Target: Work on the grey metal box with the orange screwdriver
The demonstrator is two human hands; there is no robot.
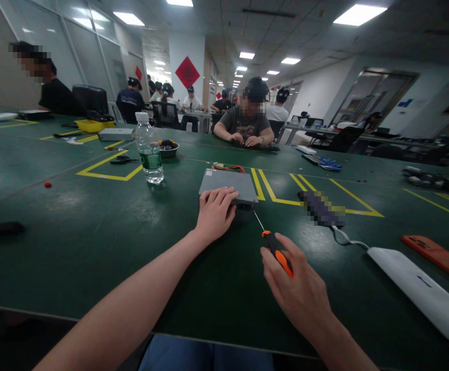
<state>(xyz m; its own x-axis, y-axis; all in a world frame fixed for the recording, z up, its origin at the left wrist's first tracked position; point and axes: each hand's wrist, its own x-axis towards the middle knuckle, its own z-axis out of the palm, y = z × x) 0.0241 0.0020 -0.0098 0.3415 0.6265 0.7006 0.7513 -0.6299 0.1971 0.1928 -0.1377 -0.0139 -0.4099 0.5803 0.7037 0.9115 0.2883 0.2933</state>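
Note:
A grey metal box that looks like a computer power supply [228,181] lies on the green table, with a bundle of coloured wires [228,168] at its far side. My left hand [217,212] grips its near left part, fingers over the top and thumb at the near face. Black and orange, the screwdriver [274,250] is held in my right hand [297,278], thumb and fingers around its handle. Its thin shaft points up and left, the tip at the box's near right corner. Whether the tip sits in a screw is too small to tell.
A water bottle [149,154] stands left of the box, near a metal bowl [168,149]. To the right lie a pixelated dark device [321,208], a cabled white power bank [417,288] and an orange phone [441,257]. Across the table sits a person [249,116].

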